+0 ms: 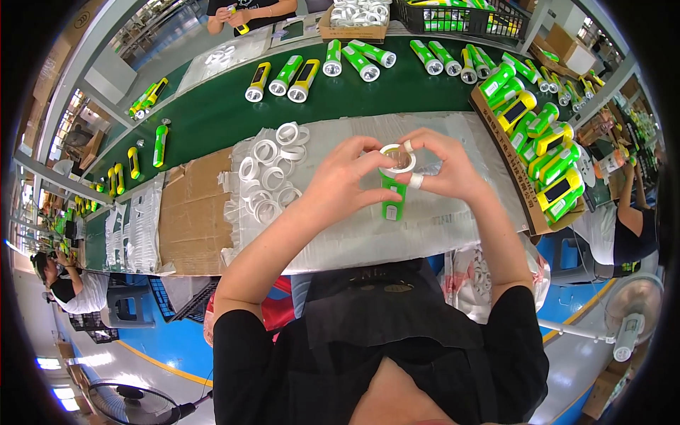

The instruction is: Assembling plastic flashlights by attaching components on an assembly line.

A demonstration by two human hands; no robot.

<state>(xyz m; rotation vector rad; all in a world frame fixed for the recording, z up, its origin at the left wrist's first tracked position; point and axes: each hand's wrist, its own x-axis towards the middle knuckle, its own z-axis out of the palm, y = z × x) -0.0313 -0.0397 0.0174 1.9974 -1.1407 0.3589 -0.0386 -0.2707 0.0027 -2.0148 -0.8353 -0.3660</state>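
A green flashlight [393, 203] points lens-up in front of me, over the covered work surface. Around its head sits a white plastic ring [406, 167], with the clear lens showing inside. My left hand [345, 178] closes on the flashlight's head from the left, its fingertips at the rim. From the other side my right hand [450, 168] grips the ring between thumb and forefinger; both of these fingers wear white tape. Loose white rings [267, 152] lie in a pile to the left of my left hand.
A carton [504, 152] full of green and yellow flashlights stands at the right. Several finished-looking flashlights [288, 73] lie along the green belt [212, 106] ahead. Flattened cardboard [195, 212] covers the left. Across the belt are a box of rings [354, 32], a black crate [460, 25] and a co-worker's hands [241, 18].
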